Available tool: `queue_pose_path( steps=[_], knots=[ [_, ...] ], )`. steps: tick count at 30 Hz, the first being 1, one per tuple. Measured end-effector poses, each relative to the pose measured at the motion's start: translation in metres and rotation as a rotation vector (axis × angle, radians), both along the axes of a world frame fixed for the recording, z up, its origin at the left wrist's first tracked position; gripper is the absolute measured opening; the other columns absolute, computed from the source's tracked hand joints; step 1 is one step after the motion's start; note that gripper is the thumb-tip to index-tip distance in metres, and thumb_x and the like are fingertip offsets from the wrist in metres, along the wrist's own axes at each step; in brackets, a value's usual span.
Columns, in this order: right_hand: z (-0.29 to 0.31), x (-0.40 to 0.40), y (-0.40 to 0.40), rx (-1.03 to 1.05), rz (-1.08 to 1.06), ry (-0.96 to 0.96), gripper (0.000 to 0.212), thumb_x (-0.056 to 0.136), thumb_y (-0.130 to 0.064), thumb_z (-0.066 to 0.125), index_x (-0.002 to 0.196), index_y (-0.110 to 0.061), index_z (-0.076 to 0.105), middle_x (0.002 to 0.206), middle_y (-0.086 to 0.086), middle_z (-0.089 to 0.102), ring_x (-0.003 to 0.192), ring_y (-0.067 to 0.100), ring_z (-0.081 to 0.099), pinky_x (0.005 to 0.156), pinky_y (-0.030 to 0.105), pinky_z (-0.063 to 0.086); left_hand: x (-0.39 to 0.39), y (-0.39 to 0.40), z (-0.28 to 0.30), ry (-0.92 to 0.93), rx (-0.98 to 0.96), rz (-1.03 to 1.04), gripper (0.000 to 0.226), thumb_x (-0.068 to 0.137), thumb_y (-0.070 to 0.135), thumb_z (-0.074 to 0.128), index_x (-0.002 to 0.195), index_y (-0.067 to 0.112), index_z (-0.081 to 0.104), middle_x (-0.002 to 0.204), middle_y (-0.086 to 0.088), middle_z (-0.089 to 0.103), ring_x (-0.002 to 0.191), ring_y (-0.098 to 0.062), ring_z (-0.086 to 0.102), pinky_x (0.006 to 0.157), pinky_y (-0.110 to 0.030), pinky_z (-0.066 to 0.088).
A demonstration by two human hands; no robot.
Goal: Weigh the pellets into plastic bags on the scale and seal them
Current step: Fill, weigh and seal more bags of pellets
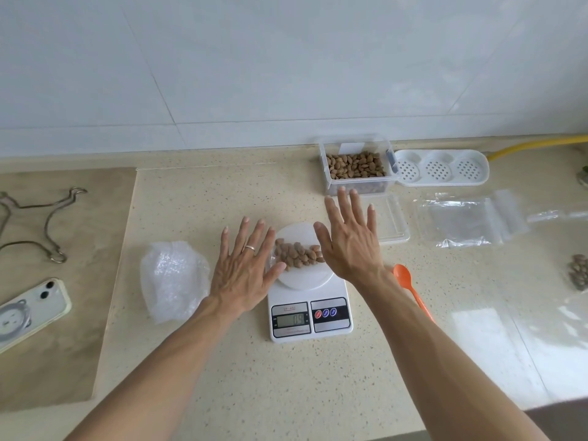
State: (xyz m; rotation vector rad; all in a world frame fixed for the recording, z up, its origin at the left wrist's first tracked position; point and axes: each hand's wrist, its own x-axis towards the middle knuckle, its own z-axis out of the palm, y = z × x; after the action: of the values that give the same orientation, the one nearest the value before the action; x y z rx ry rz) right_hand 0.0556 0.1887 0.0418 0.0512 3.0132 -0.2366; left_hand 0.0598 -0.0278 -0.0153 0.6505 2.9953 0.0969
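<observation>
Now brown pellets (299,254) on scale (310,300)

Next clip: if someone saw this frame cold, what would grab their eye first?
Two bare hands spread flat, fingers straight, over the middle of the counter: the left hand and right hand flank a small clear bag of brown pellets lying on the round platform of the white digital kitchen scale. Next, the clear plastic box of brown pellets by the back wall, and the orange plastic spoon right of the scale.
</observation>
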Motion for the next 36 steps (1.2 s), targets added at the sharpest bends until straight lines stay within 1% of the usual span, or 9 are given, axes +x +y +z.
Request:
queue_pose_path(
  steps=[13,15,17,20,23,27,29,33,36],
  knots=[
    [0.0,0.0,0.014,-0.102,-0.037,0.006,0.061,0.104,-0.048,0.022,0.156,-0.019,0.014,0.165,0.006,-0.008,0.151,0.022,-0.013,0.121,0.047,-0.008,-0.017,0.012,0.004,0.002,-0.008,-0.034,0.072,0.094,0.065,0.002,0.15,0.021,0.004,0.16,-0.006,0.003,0.148,-0.028,-0.01,0.117,-0.053,-0.009],
    [0.0,0.002,0.02,-0.196,-0.111,0.021,0.059,0.104,-0.046,0.026,0.155,-0.018,0.019,0.166,0.007,-0.003,0.152,0.023,-0.008,0.122,0.046,-0.002,-0.026,0.02,0.009,0.005,0.009,-0.047,0.074,0.093,0.064,0.002,0.151,0.019,0.005,0.16,-0.007,0.003,0.148,-0.027,-0.01,0.117,-0.053,-0.007],
    [-0.001,0.005,0.031,-0.349,-0.259,0.056,0.056,0.104,-0.04,0.036,0.152,-0.015,0.028,0.164,0.011,0.012,0.152,0.027,0.01,0.122,0.046,0.012,-0.038,0.033,0.016,0.0,0.013,-0.075,0.077,0.093,0.063,0.001,0.153,0.016,0.008,0.161,-0.008,0.004,0.148,-0.027,-0.011,0.118,-0.052,-0.007],
    [0.001,0.011,0.053,-0.701,-0.617,0.118,0.049,0.099,-0.033,0.05,0.143,-0.013,0.042,0.149,0.011,0.043,0.133,0.027,0.045,0.108,0.045,0.041,-0.055,0.061,0.028,-0.044,0.019,-0.125,0.072,0.097,0.059,0.012,0.153,0.014,0.019,0.162,-0.009,0.007,0.148,-0.027,-0.012,0.119,-0.05,-0.006],
    [-0.001,0.021,0.073,-0.84,-0.845,0.068,0.041,0.096,-0.028,0.055,0.133,-0.012,0.053,0.129,0.009,0.061,0.108,0.021,0.058,0.091,0.034,0.047,-0.068,0.092,0.033,-0.068,0.081,-0.165,0.057,0.099,0.046,0.036,0.144,0.012,0.04,0.157,-0.012,0.024,0.149,-0.029,0.0,0.12,-0.049,0.004],
    [-0.018,0.037,0.083,-0.851,-0.87,-0.205,0.044,0.087,-0.039,0.065,0.12,-0.01,0.062,0.113,0.009,0.069,0.1,0.024,0.066,0.091,0.042,0.055,-0.08,0.127,0.034,-0.172,0.088,-0.168,0.043,0.096,0.04,0.044,0.128,0.012,0.055,0.136,-0.012,0.051,0.132,-0.027,0.039,0.107,-0.043,0.033],
    [-0.023,0.043,0.081,-0.925,-0.862,-0.322,0.043,0.086,-0.037,0.072,0.116,-0.011,0.057,0.102,0.008,0.072,0.092,0.021,0.07,0.079,0.036,0.059,-0.081,0.139,0.037,-0.261,0.064,-0.137,0.042,0.096,0.038,0.042,0.128,0.013,0.054,0.128,-0.012,0.058,0.119,-0.029,0.051,0.097,-0.042,0.038],
    [-0.021,0.045,0.073,-1.037,-0.855,-0.366,0.02,0.088,-0.01,0.071,0.106,-0.008,0.062,0.086,0.009,0.075,0.068,0.014,0.069,0.064,0.025,0.059,-0.081,0.15,0.044,-0.395,0.121,-0.049,0.047,0.096,0.039,0.042,0.138,0.017,0.048,0.134,-0.007,0.057,0.122,-0.026,0.053,0.1,-0.042,0.036],
    [-0.011,0.042,0.075,-1.148,-0.828,-0.261,0.005,0.09,-0.008,0.065,0.09,-0.006,0.069,0.081,0.007,0.071,0.063,0.013,0.063,0.062,0.024,0.056,-0.083,0.15,0.063,-0.451,0.286,-0.007,0.048,0.096,0.04,0.048,0.138,0.018,0.048,0.123,-0.005,0.062,0.112,-0.023,0.057,0.097,-0.038,0.042]
  ],
)
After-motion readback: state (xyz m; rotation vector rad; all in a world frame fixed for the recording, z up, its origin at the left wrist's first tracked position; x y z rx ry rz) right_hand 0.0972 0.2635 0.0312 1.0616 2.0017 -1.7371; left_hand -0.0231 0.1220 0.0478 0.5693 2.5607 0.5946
